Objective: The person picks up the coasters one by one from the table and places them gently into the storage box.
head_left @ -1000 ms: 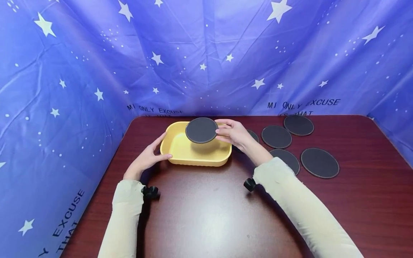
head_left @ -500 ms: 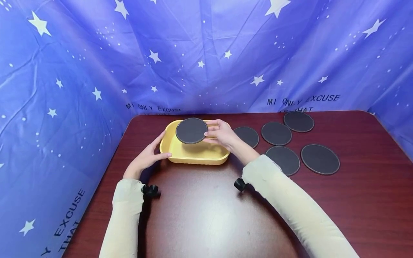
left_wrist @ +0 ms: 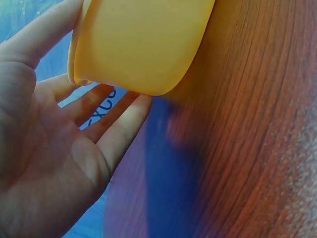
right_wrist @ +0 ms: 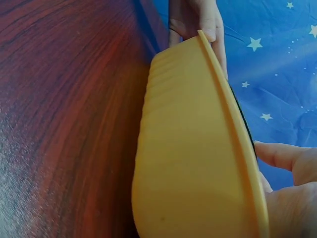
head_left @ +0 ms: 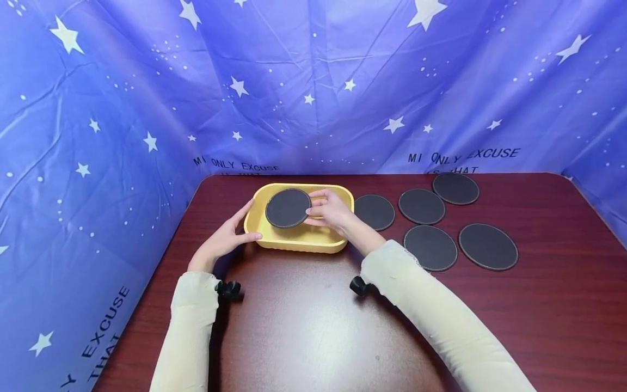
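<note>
Fingers of the right hand (head_left: 333,211) pinch the black disc (head_left: 287,208) by its right edge, over the yellow tray (head_left: 303,247). Left hand (head_left: 220,239), fingers spread, touches tray's left end.

both forearms are clad in long, pale cream sleeves (head_left: 183,343), lightly creased on the right arm. each is finished with a loose, crinkled cuff (head_left: 195,296). a small black rounded device (head_left: 229,290) is worn at each wrist; the hands (head_left: 220,241) are left bare.
</note>
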A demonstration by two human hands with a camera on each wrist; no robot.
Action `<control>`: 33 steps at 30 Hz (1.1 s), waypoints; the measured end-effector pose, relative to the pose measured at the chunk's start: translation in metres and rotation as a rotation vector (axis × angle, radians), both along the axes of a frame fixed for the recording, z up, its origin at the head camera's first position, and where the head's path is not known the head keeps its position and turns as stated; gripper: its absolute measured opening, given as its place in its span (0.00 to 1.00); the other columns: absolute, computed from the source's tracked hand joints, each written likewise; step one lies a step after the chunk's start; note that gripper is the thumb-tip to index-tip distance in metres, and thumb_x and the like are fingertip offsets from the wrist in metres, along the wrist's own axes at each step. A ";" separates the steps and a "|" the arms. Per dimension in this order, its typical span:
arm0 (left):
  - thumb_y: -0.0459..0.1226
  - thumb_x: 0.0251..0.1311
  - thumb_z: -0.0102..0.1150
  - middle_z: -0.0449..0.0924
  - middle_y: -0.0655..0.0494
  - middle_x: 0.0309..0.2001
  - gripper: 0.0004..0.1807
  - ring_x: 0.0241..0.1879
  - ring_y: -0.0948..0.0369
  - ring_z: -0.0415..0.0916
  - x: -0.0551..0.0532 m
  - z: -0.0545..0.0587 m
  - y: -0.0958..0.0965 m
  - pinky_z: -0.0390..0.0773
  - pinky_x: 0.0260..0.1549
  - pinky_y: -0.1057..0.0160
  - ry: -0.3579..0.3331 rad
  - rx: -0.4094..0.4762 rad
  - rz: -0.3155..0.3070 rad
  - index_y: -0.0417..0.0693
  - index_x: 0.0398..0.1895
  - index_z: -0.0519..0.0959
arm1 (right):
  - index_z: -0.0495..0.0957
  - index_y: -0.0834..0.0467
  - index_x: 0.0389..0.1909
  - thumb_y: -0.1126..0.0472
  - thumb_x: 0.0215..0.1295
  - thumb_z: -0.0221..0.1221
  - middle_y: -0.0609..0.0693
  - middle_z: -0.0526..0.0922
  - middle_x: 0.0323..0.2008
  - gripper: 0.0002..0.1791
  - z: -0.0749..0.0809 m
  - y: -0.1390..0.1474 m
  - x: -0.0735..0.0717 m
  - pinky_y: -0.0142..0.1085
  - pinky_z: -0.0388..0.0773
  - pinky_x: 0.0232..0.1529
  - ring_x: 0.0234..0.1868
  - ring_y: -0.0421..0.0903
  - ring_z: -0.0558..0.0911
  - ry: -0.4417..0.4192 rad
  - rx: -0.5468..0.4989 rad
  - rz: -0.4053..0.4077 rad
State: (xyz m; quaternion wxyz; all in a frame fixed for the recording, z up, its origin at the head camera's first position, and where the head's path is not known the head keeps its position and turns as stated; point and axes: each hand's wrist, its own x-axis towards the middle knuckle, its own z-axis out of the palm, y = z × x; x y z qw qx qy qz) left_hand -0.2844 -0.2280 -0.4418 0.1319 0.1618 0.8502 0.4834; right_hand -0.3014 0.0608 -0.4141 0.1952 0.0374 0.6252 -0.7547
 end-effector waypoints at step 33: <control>0.40 0.62 0.66 0.42 0.52 0.82 0.51 0.80 0.47 0.42 0.001 -0.002 -0.001 0.46 0.76 0.40 -0.012 -0.033 0.021 0.64 0.81 0.44 | 0.64 0.69 0.69 0.73 0.67 0.55 0.63 0.75 0.57 0.29 -0.010 -0.009 0.007 0.47 0.76 0.65 0.49 0.47 0.78 -0.055 0.183 0.218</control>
